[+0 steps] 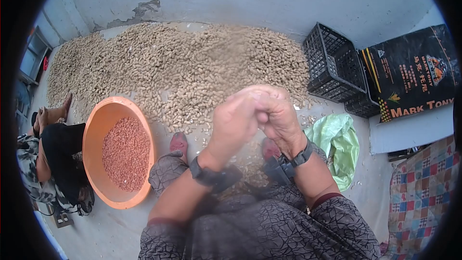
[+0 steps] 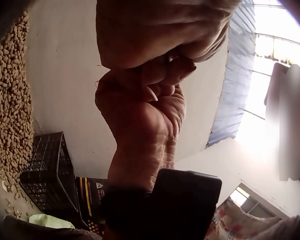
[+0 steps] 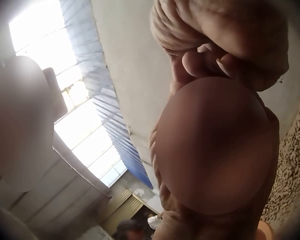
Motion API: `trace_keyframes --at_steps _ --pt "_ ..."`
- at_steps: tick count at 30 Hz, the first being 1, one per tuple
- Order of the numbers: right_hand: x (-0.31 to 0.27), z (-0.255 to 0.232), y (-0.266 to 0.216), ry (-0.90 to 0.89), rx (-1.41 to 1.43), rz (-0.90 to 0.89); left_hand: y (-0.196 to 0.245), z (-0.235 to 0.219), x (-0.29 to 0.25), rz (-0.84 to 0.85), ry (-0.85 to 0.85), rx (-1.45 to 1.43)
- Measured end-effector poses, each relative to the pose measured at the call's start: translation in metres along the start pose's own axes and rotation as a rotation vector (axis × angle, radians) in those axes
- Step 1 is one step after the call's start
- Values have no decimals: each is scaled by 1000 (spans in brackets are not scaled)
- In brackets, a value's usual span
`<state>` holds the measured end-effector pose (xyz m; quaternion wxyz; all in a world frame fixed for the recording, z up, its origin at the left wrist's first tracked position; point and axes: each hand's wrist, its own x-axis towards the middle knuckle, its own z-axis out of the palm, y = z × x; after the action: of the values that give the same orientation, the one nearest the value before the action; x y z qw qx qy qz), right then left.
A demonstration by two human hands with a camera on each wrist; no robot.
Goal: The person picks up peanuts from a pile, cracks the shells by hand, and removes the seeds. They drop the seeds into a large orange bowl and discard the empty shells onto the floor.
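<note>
My left hand (image 1: 233, 120) and right hand (image 1: 281, 118) meet in front of me, raised over my lap. Their fingers are curled in against each other. In the left wrist view the left hand (image 2: 160, 30) fills the top, and the right hand (image 2: 140, 112) comes up from below. The right wrist view has the right hand (image 3: 225, 30) above, its bent fingertips meeting the left. I cannot tell what, if anything, is between the fingers. Beyond the hands spreads a large heap of unshelled peanuts (image 1: 187, 67). An orange basin (image 1: 91, 163) containing red shelled peanuts (image 1: 125, 154) stands at left.
Black plastic crates (image 1: 332, 67) stand by the wall at right, beside a black printed sack (image 1: 414, 72). A light-green bag (image 1: 341, 149) lies near my right knee. Another person (image 1: 57, 159) sits left of the basin. Checked cloth (image 1: 423, 197) hangs at lower right.
</note>
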<state>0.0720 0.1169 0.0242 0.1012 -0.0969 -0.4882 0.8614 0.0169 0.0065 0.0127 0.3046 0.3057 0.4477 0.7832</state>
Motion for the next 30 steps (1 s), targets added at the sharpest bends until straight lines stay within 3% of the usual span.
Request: trace_keyframes --at_steps 5,10,18,22,28,30 --pt "-3 2 -7 -38 -58 -7 4 -6 0 -158 -24 -283" --pt "-6 1 -7 -116 -118 3 3 -4 -1 -175 29 -166" --pt "-7 10 -8 15 -46 -26 5 -4 -2 -125 11 -74" --pt "-3 3 -6 -6 -59 -43 1 -6 0 -114 -9 -75" --pt "2 2 -3 10 -153 26 -3 -9 5 -100 71 -147" --pt "1 12 -9 140 -364 -108 1 -9 6 -116 103 -207"
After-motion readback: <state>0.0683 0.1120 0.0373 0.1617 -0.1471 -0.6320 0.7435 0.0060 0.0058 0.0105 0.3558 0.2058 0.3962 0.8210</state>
